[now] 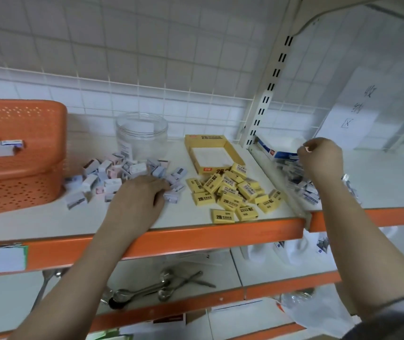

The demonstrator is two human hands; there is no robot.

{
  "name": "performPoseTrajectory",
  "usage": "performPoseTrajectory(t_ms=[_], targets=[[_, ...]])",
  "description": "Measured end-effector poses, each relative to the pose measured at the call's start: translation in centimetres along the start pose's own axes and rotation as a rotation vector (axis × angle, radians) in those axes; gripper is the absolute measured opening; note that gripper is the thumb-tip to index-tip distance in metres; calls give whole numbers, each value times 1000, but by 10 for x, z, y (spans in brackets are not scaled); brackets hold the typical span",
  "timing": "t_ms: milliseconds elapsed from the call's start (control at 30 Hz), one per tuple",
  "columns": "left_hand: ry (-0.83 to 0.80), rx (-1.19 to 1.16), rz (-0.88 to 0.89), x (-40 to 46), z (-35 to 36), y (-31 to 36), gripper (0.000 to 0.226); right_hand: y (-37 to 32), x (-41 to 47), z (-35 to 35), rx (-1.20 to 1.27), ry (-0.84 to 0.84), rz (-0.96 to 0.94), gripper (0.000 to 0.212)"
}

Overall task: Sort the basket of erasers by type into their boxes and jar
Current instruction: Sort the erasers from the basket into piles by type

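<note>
The right hand is curling its fingers above the blue-and-white box; whether they are pinching anything is hidden. The basket is running off the left edge, holding a few erasers. The jar and the yellow box are standing open on the shelf. The left hand is lying flat-fingered on the pale erasers; yellow erasers are lying heaped beside them.
</note>
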State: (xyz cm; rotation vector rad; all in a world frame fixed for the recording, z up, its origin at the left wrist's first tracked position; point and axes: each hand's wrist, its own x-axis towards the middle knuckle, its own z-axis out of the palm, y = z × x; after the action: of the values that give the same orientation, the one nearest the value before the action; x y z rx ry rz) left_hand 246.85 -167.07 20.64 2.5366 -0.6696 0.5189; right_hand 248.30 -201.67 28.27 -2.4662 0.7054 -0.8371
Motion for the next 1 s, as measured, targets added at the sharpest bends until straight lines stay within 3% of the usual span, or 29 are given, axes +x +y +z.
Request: performPoseTrajectory(t_ms=[233,333,533,667,800,1000], targets=[[69,-150,-64,-6,-6,-2,20,-115,-49,18,299,-290,-371,14],[4,-199,-4,-12,-23,-12,23,-165,-78,33,342,-374,-484,13],[-223,-151,117,-23,-127,-63,25,-254,-131,63,412,-403,-563,14],[-238,-39,98,-32,-194,-120,23,-317,-159,86,411,-443,-634,13],[-319,141,-23,-24,-227,-190,27,-372,-176,112,174,-543,-807,16],[-395,356,-155,-16,-230,-254,30,-429,-188,176,-316,-767,-1077,38]])
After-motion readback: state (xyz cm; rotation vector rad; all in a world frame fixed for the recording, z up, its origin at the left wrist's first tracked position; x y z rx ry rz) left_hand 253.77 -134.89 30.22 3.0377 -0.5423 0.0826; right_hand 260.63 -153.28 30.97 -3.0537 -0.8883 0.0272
